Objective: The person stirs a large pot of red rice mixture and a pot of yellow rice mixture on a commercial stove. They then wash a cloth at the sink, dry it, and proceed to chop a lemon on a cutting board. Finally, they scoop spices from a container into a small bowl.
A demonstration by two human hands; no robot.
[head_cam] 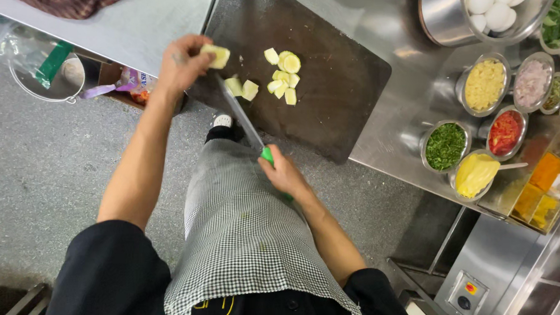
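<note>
The left hand (183, 61) pinches a firm, light, probably slippery potato chunk (216, 55) by its sides, while the right hand (285, 173) is closed round the knife (241, 118) handle.

A pale yellow, peeled vegetable chunk (216, 55) sits pinched at the near-left edge of the dark rectangular cutting board (327, 81); a long steel knife with a green handle (245, 124) angles its tip just beneath that chunk; pale yellow cut slices (283, 76) lie scattered flat near the board's middle.

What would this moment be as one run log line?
left hand: holds potato piece | right hand: grips knife | cutting board: cut pieces
</note>
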